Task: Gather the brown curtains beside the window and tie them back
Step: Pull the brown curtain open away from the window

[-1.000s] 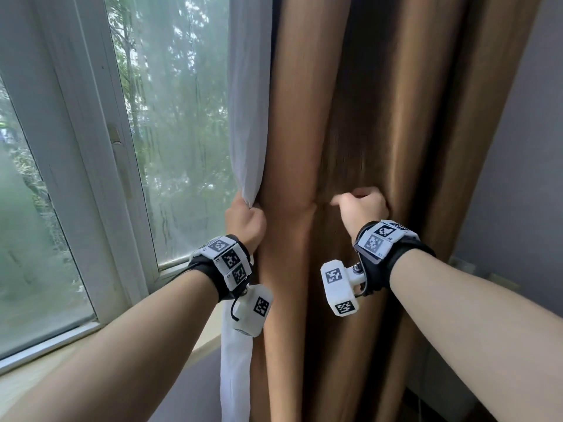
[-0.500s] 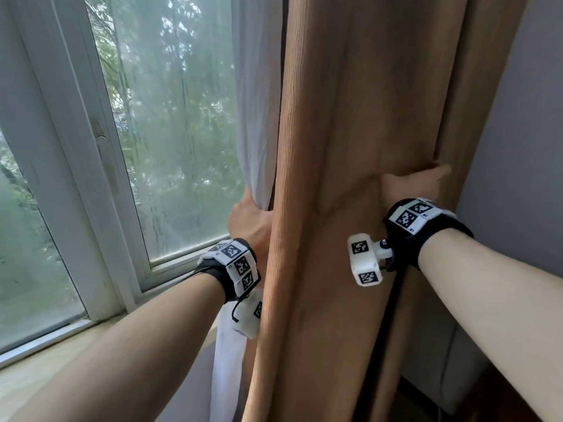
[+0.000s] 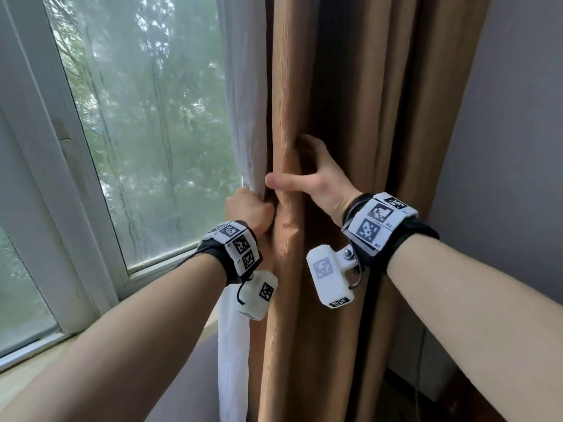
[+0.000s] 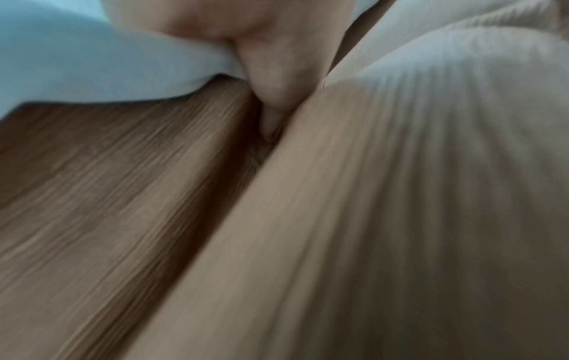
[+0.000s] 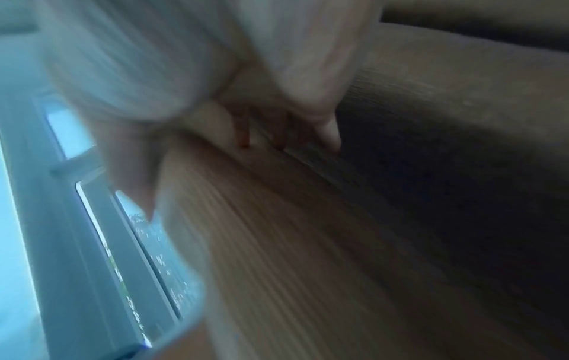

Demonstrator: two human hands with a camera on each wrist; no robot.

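The brown curtain (image 3: 350, 102) hangs in deep vertical folds right of the window. My left hand (image 3: 246, 208) grips its left edge together with the white sheer curtain (image 3: 243, 86). My right hand (image 3: 307, 181) is just to the right and slightly higher. Its thumb lies across the front fold and its fingers are tucked behind it, clasping that fold. The left wrist view shows my left hand (image 4: 270, 73) wedged between sheer (image 4: 92, 61) and brown cloth (image 4: 338, 243). In the blurred right wrist view, my right hand (image 5: 277, 109) presses its fingers into the brown curtain (image 5: 307, 243).
The window (image 3: 152, 117) with its white frame (image 3: 45, 178) fills the left side, with a pale sill (image 3: 18, 376) below. A grey wall (image 3: 502, 147) stands close on the right of the curtain. The sheer hangs down below my left wrist.
My right hand has left the curtain's right side and come left to the front fold, close to my left hand. The left hand keeps its hold on the left edge.
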